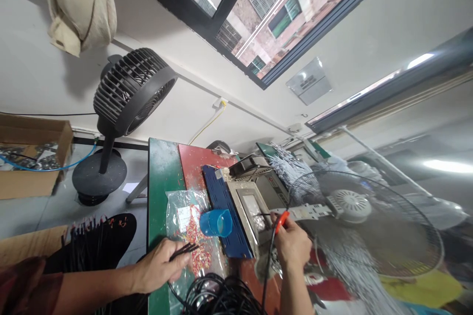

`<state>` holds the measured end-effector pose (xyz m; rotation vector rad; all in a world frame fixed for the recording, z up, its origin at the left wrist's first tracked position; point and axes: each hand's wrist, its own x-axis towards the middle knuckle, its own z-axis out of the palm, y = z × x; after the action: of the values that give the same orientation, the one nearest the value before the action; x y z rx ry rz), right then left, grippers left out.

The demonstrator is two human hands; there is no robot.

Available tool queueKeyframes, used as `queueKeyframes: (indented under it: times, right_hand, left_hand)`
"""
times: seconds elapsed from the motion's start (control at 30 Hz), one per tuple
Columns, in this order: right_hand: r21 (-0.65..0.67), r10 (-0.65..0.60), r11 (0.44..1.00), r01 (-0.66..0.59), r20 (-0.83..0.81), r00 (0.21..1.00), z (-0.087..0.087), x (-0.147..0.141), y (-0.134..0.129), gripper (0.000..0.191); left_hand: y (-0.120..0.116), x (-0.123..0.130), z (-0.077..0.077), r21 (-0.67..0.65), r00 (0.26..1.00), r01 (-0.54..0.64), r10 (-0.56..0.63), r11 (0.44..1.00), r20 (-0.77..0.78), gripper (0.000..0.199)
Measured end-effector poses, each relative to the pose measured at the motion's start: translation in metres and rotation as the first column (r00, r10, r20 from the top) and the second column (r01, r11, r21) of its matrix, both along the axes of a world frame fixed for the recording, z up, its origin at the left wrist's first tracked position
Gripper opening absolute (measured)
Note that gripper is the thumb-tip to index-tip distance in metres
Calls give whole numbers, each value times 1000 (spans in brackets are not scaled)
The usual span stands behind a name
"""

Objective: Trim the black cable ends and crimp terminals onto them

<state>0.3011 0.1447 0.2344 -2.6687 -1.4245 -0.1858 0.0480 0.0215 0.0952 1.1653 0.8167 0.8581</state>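
Observation:
My left hand point(158, 265) is closed around several black cable ends point(188, 250) at the table's front left. My right hand point(293, 245) grips an orange-handled tool point(281, 221), its exact kind unclear; a black cable point(270, 266) runs down beside it. A thin dark tip reaches from this hand over the silvery rectangular well point(254, 209) of a blue-sided machine point(225, 211). Between the hands stands a blue cup point(216, 223). Coiled black cable point(221, 295) lies below, near the bottom edge.
Small coloured scraps point(197, 236) cover a clear plastic bag point(173, 231) on the green table point(157, 177). A wire-caged fan point(351, 206) stands close right of my right hand. Bundles of grey wires point(295, 172) lie behind it. Another fan point(133, 91) stands left on the floor.

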Motion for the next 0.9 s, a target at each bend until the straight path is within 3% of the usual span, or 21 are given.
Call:
queueKeyframes:
  times: [0.9]
  right_hand:
    - [48, 18, 999, -16, -36, 999, 0, 4, -5, 45]
  left_hand:
    - [-1, 0, 0, -14, 1000, -1, 1, 1000, -22, 49]
